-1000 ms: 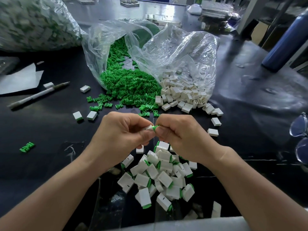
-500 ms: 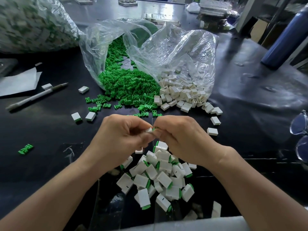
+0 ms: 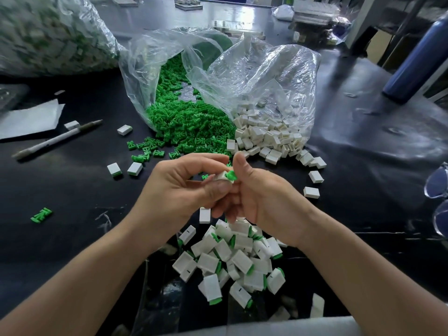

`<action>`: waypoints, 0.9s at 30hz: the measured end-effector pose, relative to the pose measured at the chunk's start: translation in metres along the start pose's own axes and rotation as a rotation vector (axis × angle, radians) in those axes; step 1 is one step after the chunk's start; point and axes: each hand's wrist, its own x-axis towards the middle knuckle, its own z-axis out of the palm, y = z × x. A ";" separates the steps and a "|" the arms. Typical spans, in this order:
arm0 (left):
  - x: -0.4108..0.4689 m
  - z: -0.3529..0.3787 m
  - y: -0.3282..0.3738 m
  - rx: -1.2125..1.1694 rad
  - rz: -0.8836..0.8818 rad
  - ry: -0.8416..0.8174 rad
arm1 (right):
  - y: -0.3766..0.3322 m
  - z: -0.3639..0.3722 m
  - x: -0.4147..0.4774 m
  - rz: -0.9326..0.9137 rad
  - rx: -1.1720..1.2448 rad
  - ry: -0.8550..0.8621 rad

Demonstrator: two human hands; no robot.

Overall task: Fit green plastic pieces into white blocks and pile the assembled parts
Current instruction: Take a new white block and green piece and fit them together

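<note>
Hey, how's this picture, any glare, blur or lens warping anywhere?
Head view: left hand, right hand, the white block and green piece they hold are sharp; the big bag far left is blurred; light glares off the black table at right; the wide lens tilts the blue bottle.

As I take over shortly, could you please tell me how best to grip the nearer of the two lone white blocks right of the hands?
Pinch the white block across its two longer side walls, coming straight down from above. It lies flat on the table, broad face up, apart from its neighbours, so both walls look free.
</note>
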 end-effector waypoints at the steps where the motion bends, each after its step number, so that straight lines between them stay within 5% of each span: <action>1: 0.000 0.000 0.001 -0.009 -0.011 -0.003 | -0.001 0.000 0.000 0.016 0.026 -0.016; 14: 0.000 0.004 0.002 -0.084 0.096 -0.140 | 0.005 0.005 -0.002 0.034 -0.224 0.066; 27: 0.000 0.004 0.000 -0.096 0.094 -0.101 | 0.001 0.008 -0.002 0.011 -0.147 0.069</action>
